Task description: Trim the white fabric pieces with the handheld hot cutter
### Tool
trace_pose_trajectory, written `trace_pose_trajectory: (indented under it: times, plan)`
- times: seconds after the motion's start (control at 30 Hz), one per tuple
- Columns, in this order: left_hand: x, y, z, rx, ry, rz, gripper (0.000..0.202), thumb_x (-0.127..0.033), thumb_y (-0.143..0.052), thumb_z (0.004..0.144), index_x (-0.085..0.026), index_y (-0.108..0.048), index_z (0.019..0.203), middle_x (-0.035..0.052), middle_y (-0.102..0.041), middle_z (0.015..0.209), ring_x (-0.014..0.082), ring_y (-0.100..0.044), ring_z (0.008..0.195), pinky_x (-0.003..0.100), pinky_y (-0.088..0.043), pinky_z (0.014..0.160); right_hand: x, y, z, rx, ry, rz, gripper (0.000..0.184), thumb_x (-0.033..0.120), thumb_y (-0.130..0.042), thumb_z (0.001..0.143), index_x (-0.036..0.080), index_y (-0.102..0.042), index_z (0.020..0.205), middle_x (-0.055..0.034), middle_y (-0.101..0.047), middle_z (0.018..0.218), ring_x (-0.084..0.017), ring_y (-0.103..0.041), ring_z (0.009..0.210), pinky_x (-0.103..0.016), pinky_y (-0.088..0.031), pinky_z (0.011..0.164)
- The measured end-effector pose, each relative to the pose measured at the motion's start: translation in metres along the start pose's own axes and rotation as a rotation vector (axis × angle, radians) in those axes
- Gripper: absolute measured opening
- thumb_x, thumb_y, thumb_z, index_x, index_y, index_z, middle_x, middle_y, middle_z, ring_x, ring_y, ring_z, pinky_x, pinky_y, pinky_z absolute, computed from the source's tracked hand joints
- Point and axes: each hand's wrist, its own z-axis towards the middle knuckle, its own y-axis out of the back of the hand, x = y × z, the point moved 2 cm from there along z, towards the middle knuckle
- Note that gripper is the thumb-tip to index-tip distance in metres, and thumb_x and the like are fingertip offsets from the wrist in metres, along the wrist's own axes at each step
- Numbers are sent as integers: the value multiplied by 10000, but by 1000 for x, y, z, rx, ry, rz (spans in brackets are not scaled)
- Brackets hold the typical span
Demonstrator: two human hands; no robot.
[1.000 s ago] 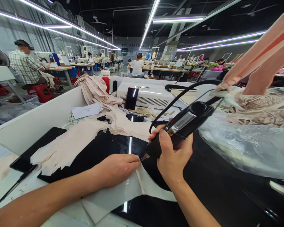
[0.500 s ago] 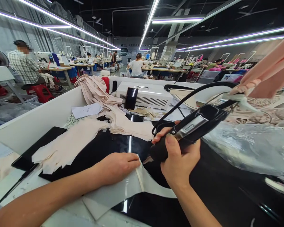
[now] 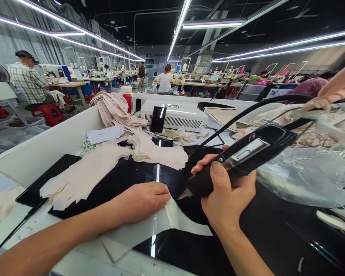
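My left hand (image 3: 142, 201) lies palm down on a pale sheet piece (image 3: 149, 230) on the glossy black worktop (image 3: 261, 234), fingers together and flat. My right hand (image 3: 224, 191) is wrapped round a black corded handheld cutter (image 3: 244, 155), whose pointed tip hangs just right of the left fingertips, slightly above the sheet. The cutter's cable loops up and away to the right. Beige fabric cut pieces (image 3: 83, 174) lie left of my hands, and a stack of them (image 3: 158, 151) sits behind.
A white control box (image 3: 175, 114) with a dark phone (image 3: 158, 119) leaning on it stands at the back. A clear plastic bag (image 3: 301, 176) lies right. Another person's hand (image 3: 330, 96) reaches in at upper right. A white side wall (image 3: 46, 147) borders the left. Workers sit at distant sewing tables.
My right hand has drawn the cutter to the right and lifted its tip off the sheet. The left hand stays pressed on the sheet. The other person's hand moved right.
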Motion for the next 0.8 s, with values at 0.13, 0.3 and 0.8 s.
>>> trace_pose_trajectory:
  times: [0.13,0.3,0.8]
  plan:
    - [-9,0,4,27,-15,12,210,-146,-614,1271,-137,-806,1186,113,-842,1231,228,-848,1125,321,-718,1078,1,3,-2,1,-1,1,562,602,-1096,838,296,-740,1146,60,-781,839,-170,-701,641,-321,-640,604]
    - [-12,-7,2,37,-12,11,200,-207,-633,1287,-139,-820,1272,121,-843,1276,230,-849,1142,316,-707,1088,0,0,-7,33,-3,25,545,601,-1097,863,297,-741,1142,68,-787,835,-166,-707,633,-319,-645,630]
    - [-11,-9,-4,43,52,-76,333,-276,-516,1329,-172,-831,1304,116,-833,1315,214,-849,1108,292,-717,1011,-2,-2,-11,63,19,-8,506,637,-1066,903,294,-733,1069,65,-790,819,-173,-711,602,-334,-643,632]
